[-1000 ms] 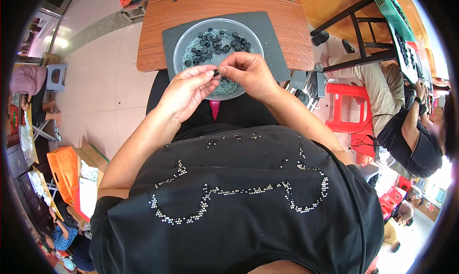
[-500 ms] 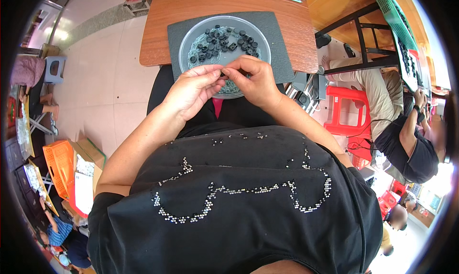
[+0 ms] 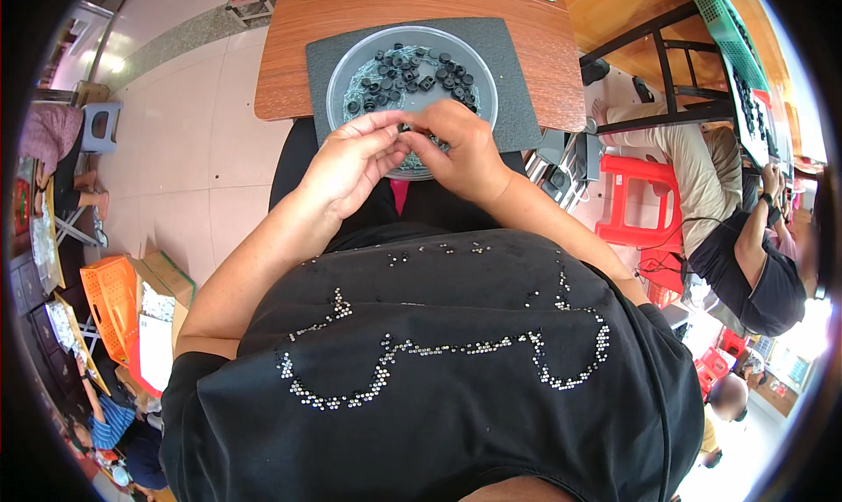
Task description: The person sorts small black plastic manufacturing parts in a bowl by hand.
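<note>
Left hand (image 3: 353,160) is pinching a small black part (image 3: 403,128); right hand (image 3: 465,148), grip unclear, is seemingly working it, needing steadiness next.

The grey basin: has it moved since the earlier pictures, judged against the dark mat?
No; the grey basin sits about the same against the dark mat, no clear shift.

Your pieces (image 3: 427,83) are black, your basin (image 3: 349,66) grey, the mat (image 3: 519,107) dark grey, the desk (image 3: 294,68) wood-grained brown, your black shirt (image 3: 456,405) silver-studded.
</note>
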Demonstrator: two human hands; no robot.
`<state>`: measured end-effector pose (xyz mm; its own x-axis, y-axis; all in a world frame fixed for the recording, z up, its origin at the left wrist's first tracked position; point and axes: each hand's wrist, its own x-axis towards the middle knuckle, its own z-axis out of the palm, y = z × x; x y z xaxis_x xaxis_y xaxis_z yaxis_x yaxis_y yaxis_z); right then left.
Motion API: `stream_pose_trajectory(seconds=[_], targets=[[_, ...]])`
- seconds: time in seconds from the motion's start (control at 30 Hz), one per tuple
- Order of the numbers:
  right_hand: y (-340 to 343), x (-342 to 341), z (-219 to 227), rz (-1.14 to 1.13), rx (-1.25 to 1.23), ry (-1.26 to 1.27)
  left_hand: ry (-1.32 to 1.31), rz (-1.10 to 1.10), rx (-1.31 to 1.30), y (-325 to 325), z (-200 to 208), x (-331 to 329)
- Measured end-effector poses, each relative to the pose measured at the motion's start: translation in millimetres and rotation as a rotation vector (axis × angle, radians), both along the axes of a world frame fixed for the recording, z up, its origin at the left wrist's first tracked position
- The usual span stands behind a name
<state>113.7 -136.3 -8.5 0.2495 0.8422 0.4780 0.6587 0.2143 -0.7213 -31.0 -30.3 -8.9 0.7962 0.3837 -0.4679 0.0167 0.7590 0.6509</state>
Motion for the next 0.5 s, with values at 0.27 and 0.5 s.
stream_pose_trajectory(seconds=[0.27, 0.5], targets=[[1, 4, -10, 0.048, -0.129, 0.487, -0.069, -0.018, -0.135, 2, -5, 7], [4, 10, -14, 0.011, -0.131, 0.888, 0.105, -0.190, 0.284, 5, 3, 14]])
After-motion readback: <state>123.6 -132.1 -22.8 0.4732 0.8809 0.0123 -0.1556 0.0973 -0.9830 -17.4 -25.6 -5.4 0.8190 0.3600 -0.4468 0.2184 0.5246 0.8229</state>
